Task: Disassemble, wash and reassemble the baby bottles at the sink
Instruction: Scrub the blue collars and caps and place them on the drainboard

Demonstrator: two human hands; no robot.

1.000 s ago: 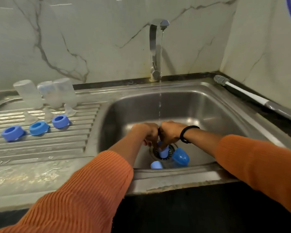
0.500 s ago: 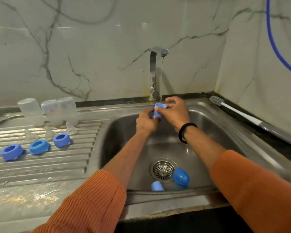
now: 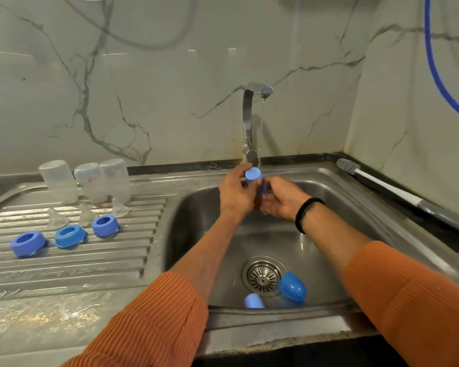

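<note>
My left hand [image 3: 235, 193] grips a small blue bottle cap [image 3: 253, 175] under the thin stream from the tap [image 3: 250, 120]. My right hand [image 3: 280, 200] is cupped just below and to the right of it, fingers touching the cap's lower end. Two more blue caps [image 3: 292, 286] [image 3: 253, 301] lie in the sink basin [image 3: 326, 234] beside the drain strainer [image 3: 263, 276]. On the drainboard [image 3: 64, 260] at left stand three clear bottles [image 3: 88, 182] upside down, three clear teats [image 3: 86, 214] and three blue collar rings [image 3: 70, 235].
A white-handled bottle brush [image 3: 382, 185] lies along the sink's right rim against the wall. A blue hose [image 3: 440, 72] hangs on the right wall. Wet marble countertop [image 3: 37, 319] runs in front of the drainboard.
Both hands rose from the drain with one blue cap up to the water stream. The cap has turned in my hands since half a second ago, its closed end now facing up.
</note>
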